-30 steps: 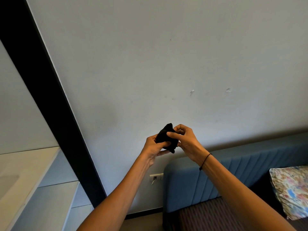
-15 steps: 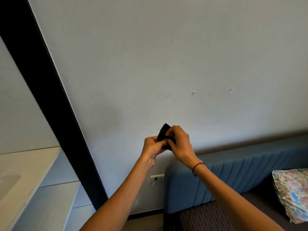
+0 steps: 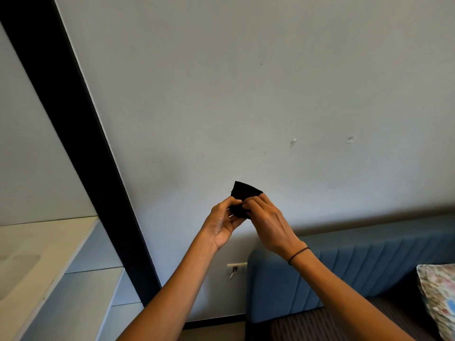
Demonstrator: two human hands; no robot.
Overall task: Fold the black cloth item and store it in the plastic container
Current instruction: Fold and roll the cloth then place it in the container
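Observation:
A small black cloth (image 3: 244, 193) is held up in front of the pale wall, folded into a compact flat piece whose top edge sticks up above my fingers. My left hand (image 3: 222, 221) pinches its lower left part between thumb and fingers. My right hand (image 3: 267, 221), with a thin black band on the wrist, grips its lower right part, fingertips meeting those of the left hand. The cloth's lower half is hidden behind my fingers. No plastic container is in view.
A blue padded headboard (image 3: 357, 271) runs along the wall at lower right, with a floral pillow (image 3: 438, 299) beside it. A wide black wall strip (image 3: 81, 153) slants down the left. White shelves (image 3: 61, 279) stand at lower left. A wall socket (image 3: 236, 268) sits below my hands.
The cloth went from a bunched lump to a flatter folded piece standing above my fingers. My right hand shifted over the cloth toward the left hand, then eased back slightly.

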